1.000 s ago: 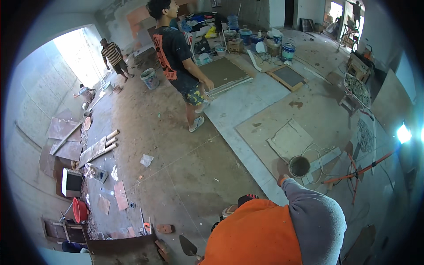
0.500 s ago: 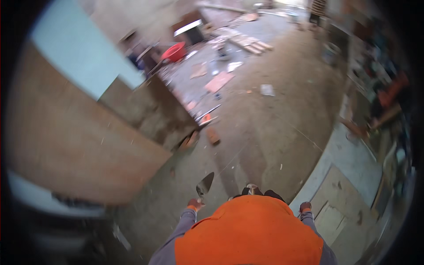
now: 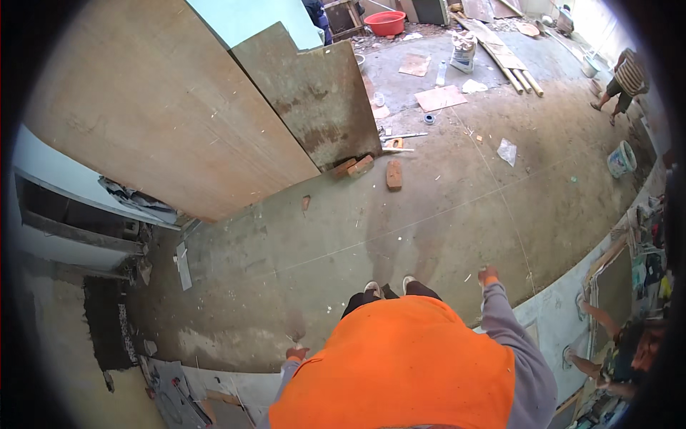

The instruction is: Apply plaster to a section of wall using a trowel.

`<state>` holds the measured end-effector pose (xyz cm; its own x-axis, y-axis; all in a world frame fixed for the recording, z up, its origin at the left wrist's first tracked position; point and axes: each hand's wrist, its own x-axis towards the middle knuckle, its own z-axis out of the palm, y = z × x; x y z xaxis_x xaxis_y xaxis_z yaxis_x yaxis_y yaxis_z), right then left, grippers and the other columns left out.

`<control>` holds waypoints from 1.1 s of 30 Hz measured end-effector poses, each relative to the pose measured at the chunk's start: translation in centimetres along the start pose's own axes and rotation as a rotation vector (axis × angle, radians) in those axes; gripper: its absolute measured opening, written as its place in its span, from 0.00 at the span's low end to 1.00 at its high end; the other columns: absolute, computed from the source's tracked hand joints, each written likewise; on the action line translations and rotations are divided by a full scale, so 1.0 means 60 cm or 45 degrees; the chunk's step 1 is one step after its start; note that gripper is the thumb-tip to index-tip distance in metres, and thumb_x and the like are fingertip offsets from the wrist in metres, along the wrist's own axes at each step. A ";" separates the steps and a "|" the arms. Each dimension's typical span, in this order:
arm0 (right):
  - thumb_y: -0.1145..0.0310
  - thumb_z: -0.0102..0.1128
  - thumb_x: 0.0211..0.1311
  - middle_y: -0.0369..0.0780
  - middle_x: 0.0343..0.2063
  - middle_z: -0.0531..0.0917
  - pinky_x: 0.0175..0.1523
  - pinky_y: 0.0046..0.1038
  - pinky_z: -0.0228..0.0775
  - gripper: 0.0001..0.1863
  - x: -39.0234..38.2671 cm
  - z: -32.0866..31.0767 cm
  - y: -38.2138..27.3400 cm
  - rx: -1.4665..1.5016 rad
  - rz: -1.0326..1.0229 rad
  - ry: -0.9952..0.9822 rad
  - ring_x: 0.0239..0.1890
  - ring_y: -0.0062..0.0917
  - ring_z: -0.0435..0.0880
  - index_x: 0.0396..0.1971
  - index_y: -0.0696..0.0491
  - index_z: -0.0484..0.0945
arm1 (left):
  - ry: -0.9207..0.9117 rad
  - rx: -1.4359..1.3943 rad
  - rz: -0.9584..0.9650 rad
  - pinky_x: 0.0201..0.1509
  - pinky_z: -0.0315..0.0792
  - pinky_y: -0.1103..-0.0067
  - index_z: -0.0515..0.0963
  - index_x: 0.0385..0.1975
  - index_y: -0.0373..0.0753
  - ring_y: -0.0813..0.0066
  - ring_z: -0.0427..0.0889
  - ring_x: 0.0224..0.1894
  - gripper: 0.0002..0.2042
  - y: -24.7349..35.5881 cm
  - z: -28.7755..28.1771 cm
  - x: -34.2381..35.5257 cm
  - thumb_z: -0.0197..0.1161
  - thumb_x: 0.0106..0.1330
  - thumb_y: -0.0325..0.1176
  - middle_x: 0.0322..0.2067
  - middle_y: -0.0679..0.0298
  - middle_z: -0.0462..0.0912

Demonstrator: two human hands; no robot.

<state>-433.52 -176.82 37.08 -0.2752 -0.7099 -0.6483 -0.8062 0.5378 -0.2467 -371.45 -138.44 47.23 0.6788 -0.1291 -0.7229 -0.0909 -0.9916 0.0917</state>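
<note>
From the head view, you are standing on a bare concrete floor [image 3: 429, 207], looking down over your orange vest [image 3: 400, 365] at your own feet.

Your left hand [image 3: 295, 352] hangs low at your side, just beside the vest's lower left edge. It is small and partly cut off by the sleeve, so you cannot tell whether its grip is spread or pressed together, and nothing can be made out in it. The thing nearest it is a dark patch of wet mortar [image 3: 107, 322] on the floor, off to its left and apart from the hand, with a grey slab [image 3: 175, 390] just below that.

Your right hand [image 3: 489, 274] is raised out to the right at the end of your grey sleeve [image 3: 511, 336]. Its grip looks loosely curled, but whether it is pinching anything cannot be told at this size. It hovers over bare floor, near the edge of a pale tiled strip [image 3: 557, 314] that runs along the right.

Ahead of your feet, well apart from both hands, two large plywood boards [image 3: 179, 114] lean against the wall, with loose red bricks [image 3: 394, 174] at their foot. Farther back lie a red basin [image 3: 384, 23], timber planks [image 3: 511, 68] and a white bucket [image 3: 621, 159]. A person in a striped shirt [image 3: 627, 75] stands at the far right; another person [image 3: 622, 350] crouches at the lower right.
</note>
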 end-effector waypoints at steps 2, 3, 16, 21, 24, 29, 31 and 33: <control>0.69 0.50 0.42 0.51 0.34 0.76 0.42 0.34 0.69 0.15 -0.037 -0.026 -0.129 0.063 -0.281 0.051 0.39 0.42 0.75 0.34 0.56 0.74 | 0.015 -0.012 -0.093 0.35 0.71 0.73 0.68 0.41 0.21 0.62 0.78 0.32 0.34 -0.088 0.059 -0.014 0.67 0.40 0.46 0.34 0.48 0.76; 0.69 0.50 0.43 0.51 0.34 0.76 0.42 0.34 0.68 0.14 -0.011 -0.020 -0.116 0.010 -0.296 0.153 0.38 0.43 0.75 0.33 0.55 0.75 | -0.014 0.024 -0.078 0.35 0.71 0.73 0.68 0.41 0.22 0.62 0.78 0.32 0.34 -0.087 0.080 -0.017 0.67 0.40 0.46 0.34 0.48 0.76; 0.66 0.50 0.44 0.47 0.37 0.76 0.46 0.31 0.67 0.15 -0.038 -0.049 -0.014 -0.004 -0.198 0.017 0.42 0.39 0.74 0.35 0.52 0.76 | 0.146 0.542 0.220 0.36 0.71 0.73 0.70 0.38 0.23 0.61 0.78 0.33 0.33 -0.038 0.190 0.098 0.66 0.40 0.48 0.34 0.48 0.76; 0.66 0.51 0.43 0.49 0.36 0.76 0.45 0.33 0.67 0.17 -0.040 -0.036 0.237 0.203 0.169 0.286 0.40 0.40 0.75 0.36 0.56 0.75 | -0.100 0.509 0.214 0.42 0.68 0.71 0.73 0.33 0.26 0.57 0.76 0.38 0.31 0.273 0.097 -0.059 0.67 0.37 0.50 0.34 0.47 0.76; 0.67 0.49 0.44 0.48 0.36 0.77 0.45 0.34 0.66 0.14 -0.079 -0.041 0.367 0.055 0.196 0.359 0.40 0.40 0.75 0.31 0.57 0.76 | -0.072 0.252 0.397 0.45 0.67 0.72 0.73 0.35 0.26 0.56 0.75 0.41 0.32 0.296 0.121 0.041 0.67 0.36 0.49 0.36 0.46 0.75; 0.66 0.46 0.51 0.41 0.35 0.79 0.40 0.31 0.69 0.11 -0.152 0.086 0.561 -0.991 0.037 -0.048 0.39 0.30 0.77 0.29 0.50 0.78 | -0.149 0.598 0.746 0.48 0.66 0.73 0.72 0.37 0.26 0.56 0.72 0.46 0.30 0.481 0.155 -0.064 0.67 0.39 0.44 0.42 0.46 0.72; 0.66 0.40 0.53 0.43 0.39 0.77 0.43 0.33 0.68 0.14 -0.152 0.134 0.454 -0.833 -0.114 -0.157 0.41 0.33 0.76 0.33 0.52 0.77 | -0.007 0.544 0.706 0.48 0.66 0.72 0.73 0.37 0.29 0.57 0.73 0.44 0.28 0.463 0.125 -0.081 0.67 0.40 0.44 0.41 0.48 0.74; 0.60 0.43 0.52 0.44 0.36 0.77 0.40 0.37 0.68 0.15 -0.142 0.248 0.637 -0.447 0.160 -0.216 0.39 0.37 0.76 0.35 0.49 0.76 | -0.302 0.662 0.750 0.46 0.66 0.72 0.74 0.36 0.32 0.58 0.74 0.42 0.26 0.519 0.174 -0.070 0.67 0.40 0.45 0.38 0.50 0.75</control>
<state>-454.20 -143.43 22.45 -0.3164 -0.5480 -0.7743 -0.9096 0.4071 0.0836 -384.77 -168.71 45.97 0.2474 -0.5664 -0.7861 -0.7503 -0.6253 0.2144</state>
